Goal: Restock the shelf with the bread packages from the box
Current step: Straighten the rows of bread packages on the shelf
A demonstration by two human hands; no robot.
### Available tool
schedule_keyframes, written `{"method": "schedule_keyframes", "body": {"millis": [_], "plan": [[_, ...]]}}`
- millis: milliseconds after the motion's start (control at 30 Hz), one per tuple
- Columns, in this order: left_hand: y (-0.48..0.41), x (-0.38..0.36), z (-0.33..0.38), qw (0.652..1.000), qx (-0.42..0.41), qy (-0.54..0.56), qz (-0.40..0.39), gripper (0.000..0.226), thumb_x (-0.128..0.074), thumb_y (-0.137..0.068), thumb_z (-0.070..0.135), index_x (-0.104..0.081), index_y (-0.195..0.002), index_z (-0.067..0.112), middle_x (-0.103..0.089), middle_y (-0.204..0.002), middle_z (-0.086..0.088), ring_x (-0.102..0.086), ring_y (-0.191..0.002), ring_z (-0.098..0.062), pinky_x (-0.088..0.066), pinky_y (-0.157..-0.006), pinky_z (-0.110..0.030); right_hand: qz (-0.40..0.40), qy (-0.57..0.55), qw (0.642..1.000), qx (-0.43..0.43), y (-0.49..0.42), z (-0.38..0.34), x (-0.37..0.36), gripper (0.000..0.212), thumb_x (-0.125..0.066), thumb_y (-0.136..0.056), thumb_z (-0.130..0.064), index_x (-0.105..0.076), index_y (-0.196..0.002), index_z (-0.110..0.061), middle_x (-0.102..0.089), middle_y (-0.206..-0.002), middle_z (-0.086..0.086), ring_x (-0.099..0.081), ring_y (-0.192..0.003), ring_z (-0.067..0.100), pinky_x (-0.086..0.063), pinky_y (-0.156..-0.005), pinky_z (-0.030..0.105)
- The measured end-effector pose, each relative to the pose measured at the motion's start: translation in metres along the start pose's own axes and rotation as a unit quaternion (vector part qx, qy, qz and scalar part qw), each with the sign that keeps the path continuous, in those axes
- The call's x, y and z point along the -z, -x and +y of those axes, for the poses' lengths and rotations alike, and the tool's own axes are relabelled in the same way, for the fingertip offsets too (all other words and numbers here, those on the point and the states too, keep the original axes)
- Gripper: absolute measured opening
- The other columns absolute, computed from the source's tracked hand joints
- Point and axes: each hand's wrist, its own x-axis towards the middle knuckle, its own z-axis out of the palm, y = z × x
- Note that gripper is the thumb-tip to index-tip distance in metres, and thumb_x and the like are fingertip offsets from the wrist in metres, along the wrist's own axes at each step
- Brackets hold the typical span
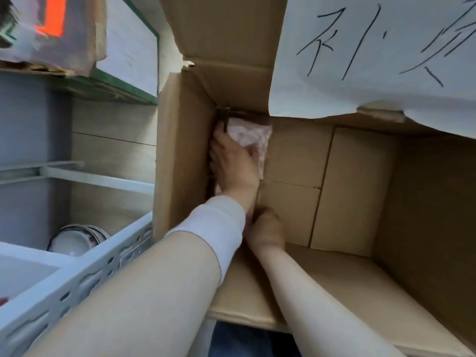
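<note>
Two hands inside brown cardboard box [180,150]: left hand [233,166] fingers grip pink-wrapped bread package [248,134]; right hand [265,229] fingers blurred, state unclear

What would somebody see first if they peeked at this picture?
A big open cardboard box fills the middle. In its far left corner, the left hand grips a pink bread package, with the right hand close by. A white paper with black handwriting hangs top right.

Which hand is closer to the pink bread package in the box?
Left. The left hand grips the pink bread package; the right hand hangs nearer the person, beside the left wrist.
</note>
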Motion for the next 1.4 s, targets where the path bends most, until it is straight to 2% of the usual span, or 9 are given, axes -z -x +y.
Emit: {"method": "schedule_keyframes", "body": {"millis": [133, 267, 500, 633, 800, 933, 1033, 1267, 1400], "plan": [[-0.013, 0.01, 0.009, 0.993, 0.061, 0.011, -0.101, 0.081, -0.078, -0.069, 0.03, -0.035, -0.135, 0.013, -0.046, -0.136, -0.012, -0.045, -0.124, -0.029, -0.039, -0.097, -0.036, -0.024, -0.017, 1.0, -0.012, -0.001, 0.016, 0.016, 0.023, -0.073, -0.075, -0.037, -0.067, -0.081, -0.016, -0.07, -0.096, 0.01, -0.064, -0.087, 0.023, -0.043, -0.068, 0.025], [-0.02, 0.029, 0.018, 0.975, 0.089, 0.031, -0.199, 0.067, -0.076, -0.072, 0.028, -0.046, -0.129, 0.01, -0.053, -0.131, -0.009, -0.052, -0.119, -0.026, -0.044, -0.098, -0.033, -0.031, -0.074, 0.997, 0.008, 0.007, 0.033, 0.03, 0.032, -0.072, -0.078, -0.028, -0.051, -0.054, -0.023, -0.059, -0.065, -0.003, -0.05, -0.058, 0.01, -0.037, -0.052, 0.022], [0.017, 0.077, 0.024, 0.986, 0.056, 0.068, -0.14, 0.061, -0.073, -0.074, 0.028, -0.043, -0.123, 0.008, -0.054, -0.127, -0.01, -0.053, -0.116, -0.027, -0.043, -0.092, -0.03, 0.028, -0.16, 0.986, 0.026, 0.05, 0.053, 0.065, 0.017, -0.066, -0.079, -0.017, -0.049, -0.079, -0.018, -0.06, -0.08, 0.004, -0.054, -0.067, 0.018, -0.044, -0.062, 0.026], [0.07, 0.107, 0.021, 0.989, 0.046, 0.045, -0.136, 0.067, -0.073, -0.072, 0.035, -0.039, -0.126, 0.012, -0.041, -0.132, -0.012, -0.048, -0.116, -0.032, -0.04, -0.094, -0.035, 0.096, -0.231, 0.968, 0.027, 0.098, 0.067, 0.097, 0.043, -0.063, -0.084, -0.015, -0.037, -0.118, -0.014, -0.057, -0.104, 0.007, -0.057, -0.082, 0.02, -0.053, -0.066, 0.025], [0.153, 0.164, 0.016, 0.978, 0.075, 0.166, -0.104, 0.061, -0.069, -0.079, 0.033, -0.036, -0.128, 0.017, -0.045, -0.131, -0.004, -0.049, -0.119, -0.023, -0.042, -0.093, -0.036, 0.041, -0.343, 0.935, 0.083, 0.168, 0.077, 0.143, 0.043, -0.055, -0.091, -0.013, -0.04, -0.13, -0.011, -0.053, -0.122, 0.011, -0.063, -0.1, 0.03, -0.057, -0.074, 0.039], [0.23, 0.234, 0.014, 0.964, 0.02, 0.264, -0.027, 0.05, -0.067, -0.081, 0.025, -0.038, -0.122, 0.017, -0.054, -0.117, 0.002, -0.053, -0.104, -0.01, -0.05, -0.08, -0.022, -0.037, -0.361, 0.915, 0.175, 0.234, 0.087, 0.161, 0.035, -0.05, -0.094, -0.015, -0.044, -0.128, -0.018, -0.062, -0.112, 0.001, -0.07, -0.088, 0.014, -0.057, -0.067, 0.029], [0.302, 0.293, 0.01, 0.933, -0.032, 0.356, 0.05, 0.039, -0.066, -0.083, 0.023, -0.04, -0.113, 0.024, -0.054, -0.1, 0.017, -0.054, -0.09, 0.004, -0.048, -0.064, -0.006, -0.141, -0.35, 0.892, 0.25, 0.292, 0.092, 0.162, 0.033, -0.045, -0.096, -0.018, -0.045, -0.129, -0.021, -0.066, -0.115, -0.001, -0.068, -0.099, 0.017, -0.058, -0.067, 0.03], [0.477, 0.441, -0.027, 0.817, -0.084, 0.531, 0.208, 0.031, -0.067, -0.072, 0.027, -0.052, -0.097, 0.016, -0.061, -0.1, -0.004, -0.063, -0.096, -0.02, -0.054, -0.083, -0.04, -0.311, -0.284, 0.821, 0.386, 0.461, 0.086, 0.133, 0.038, -0.035, -0.099, -0.017, -0.04, -0.136, -0.019, -0.056, -0.132, 0.009, -0.059, -0.115, 0.029, -0.049, -0.095, 0.047], [0.565, 0.523, -0.073, 0.75, -0.109, 0.57, 0.316, 0.049, -0.063, -0.072, 0.027, -0.049, -0.114, 0.005, -0.062, -0.101, -0.007, -0.065, -0.09, -0.017, -0.055, -0.073, -0.032, -0.391, -0.204, 0.779, 0.446, 0.563, 0.083, 0.088, 0.034, -0.032, -0.099, -0.015, -0.047, -0.13, -0.017, -0.066, -0.116, 0.004, -0.068, -0.089, 0.017, -0.054, -0.084, 0.033]]}}
